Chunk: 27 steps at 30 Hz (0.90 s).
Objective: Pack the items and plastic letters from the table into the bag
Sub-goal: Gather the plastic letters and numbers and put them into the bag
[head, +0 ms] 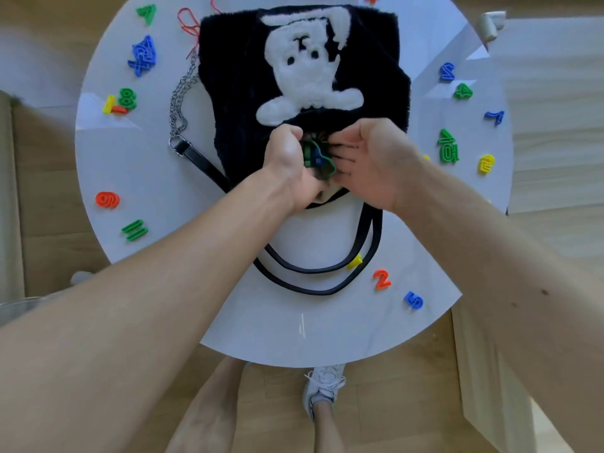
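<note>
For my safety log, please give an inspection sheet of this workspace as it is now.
Surface: round white table.
Job's things: black fluffy bag lying flat; coloured plastic letters and numbers scattered around it.
Clutter: nothing seen.
Hands: left hand grips green and blue pieces at the bag's mouth; right hand open, fingers straight beside them.
Cables: red cord and chain left of the bag; black straps looped toward the person.
Surroundings: wooden floor, one white shoe.

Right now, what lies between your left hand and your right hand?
In the head view, a clump of green and blue plastic letters sits between left hand and right hand, at the bag mouth.
</note>
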Each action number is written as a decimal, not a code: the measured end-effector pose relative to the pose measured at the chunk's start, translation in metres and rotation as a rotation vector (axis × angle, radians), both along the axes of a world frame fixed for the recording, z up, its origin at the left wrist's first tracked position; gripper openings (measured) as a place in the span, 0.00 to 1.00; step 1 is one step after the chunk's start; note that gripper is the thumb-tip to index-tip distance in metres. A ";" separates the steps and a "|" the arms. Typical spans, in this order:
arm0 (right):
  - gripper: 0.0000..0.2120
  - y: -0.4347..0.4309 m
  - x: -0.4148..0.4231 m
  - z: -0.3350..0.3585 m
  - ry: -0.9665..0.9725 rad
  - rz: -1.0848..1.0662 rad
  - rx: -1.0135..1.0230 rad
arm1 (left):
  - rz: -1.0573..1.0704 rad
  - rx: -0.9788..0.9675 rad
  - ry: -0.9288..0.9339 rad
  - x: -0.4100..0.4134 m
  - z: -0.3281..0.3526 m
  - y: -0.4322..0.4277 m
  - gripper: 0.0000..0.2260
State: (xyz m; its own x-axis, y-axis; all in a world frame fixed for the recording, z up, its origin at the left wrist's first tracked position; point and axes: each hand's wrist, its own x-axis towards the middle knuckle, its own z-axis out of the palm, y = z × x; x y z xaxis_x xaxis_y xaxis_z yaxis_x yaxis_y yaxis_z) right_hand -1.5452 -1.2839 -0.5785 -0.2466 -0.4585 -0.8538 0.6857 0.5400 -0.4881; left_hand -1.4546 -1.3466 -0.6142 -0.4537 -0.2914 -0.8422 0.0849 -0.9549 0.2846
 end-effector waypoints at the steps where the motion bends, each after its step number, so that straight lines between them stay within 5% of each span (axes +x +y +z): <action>1: 0.19 0.009 -0.002 0.000 0.039 0.035 0.001 | 0.002 -0.010 0.008 0.003 0.002 0.002 0.15; 5: 0.17 0.069 -0.018 -0.002 0.222 0.052 0.009 | -0.044 -0.087 -0.052 0.013 0.005 0.005 0.21; 9: 0.11 0.147 -0.021 -0.019 0.492 -0.077 0.288 | -0.273 -0.418 -0.324 0.019 0.011 0.026 0.11; 15: 0.28 0.251 0.024 -0.065 0.830 0.722 0.604 | -1.135 -1.301 -0.162 0.030 -0.007 0.137 0.10; 18: 0.30 0.266 0.043 -0.084 0.959 0.850 0.662 | -1.500 -1.611 -0.196 0.030 -0.039 0.176 0.15; 21: 0.21 0.272 0.049 -0.102 1.052 0.751 0.616 | -1.674 -1.757 -0.294 0.024 -0.067 0.194 0.21; 27: 0.06 0.272 0.036 -0.120 1.089 0.660 0.452 | -1.750 -1.834 -0.321 0.021 -0.085 0.208 0.15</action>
State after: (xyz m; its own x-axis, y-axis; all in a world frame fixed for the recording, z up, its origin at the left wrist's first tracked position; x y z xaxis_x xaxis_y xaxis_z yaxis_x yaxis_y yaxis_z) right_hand -1.5090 -1.0122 -0.6985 -0.7341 -0.4868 -0.4735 -0.3809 0.8724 -0.3064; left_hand -1.4336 -1.1384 -0.6988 -0.9093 -0.1363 -0.3933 -0.2739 0.9073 0.3189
